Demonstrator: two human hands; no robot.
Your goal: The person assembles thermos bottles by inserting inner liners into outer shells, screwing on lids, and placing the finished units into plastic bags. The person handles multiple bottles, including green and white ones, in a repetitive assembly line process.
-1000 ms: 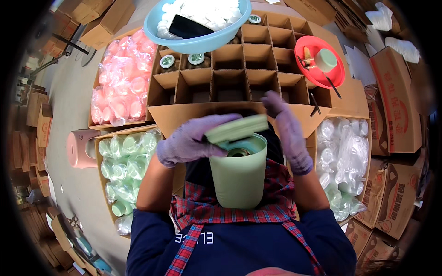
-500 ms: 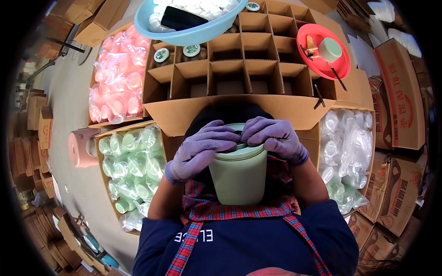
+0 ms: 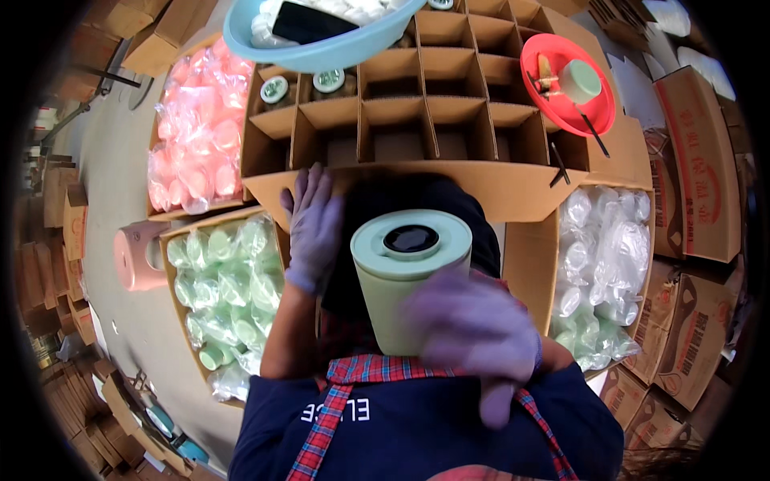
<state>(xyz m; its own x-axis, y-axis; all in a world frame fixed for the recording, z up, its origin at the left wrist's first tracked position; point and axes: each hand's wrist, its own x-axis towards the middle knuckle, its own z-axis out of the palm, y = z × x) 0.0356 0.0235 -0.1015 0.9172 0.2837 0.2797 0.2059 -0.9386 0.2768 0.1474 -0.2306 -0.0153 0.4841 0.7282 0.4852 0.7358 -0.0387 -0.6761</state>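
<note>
A light green lidded canister (image 3: 385,309) stands upright at my lap. Its paler lid (image 3: 369,244) carries a raised ring around a round dark centre (image 3: 411,238). Fingers stretched upward and nothing in it, my left hand (image 3: 313,228) is at the front flap of the big divided carton, left of the canister. My right hand (image 3: 485,329) is in front of the canister's lower right side. Motion smears its fingers, and I cannot tell whether it touches the wall. Both hands wear purple gloves.
A divided carton (image 3: 369,183) lies ahead, with white-and-green-capped jars (image 3: 329,82) in some cells. On it rest a blue basin (image 3: 321,58) and a red bowl (image 3: 568,50). Boxes of bagged pink (image 3: 196,132), green (image 3: 224,276) and clear parts (image 3: 613,248) flank me. A pink stool (image 3: 132,256) stands left.
Both hands have come off the lid. My left hand moved up and left to the carton flap; my right swung down over the canister's side. The canister stays at my lap, its lid uncovered.
</note>
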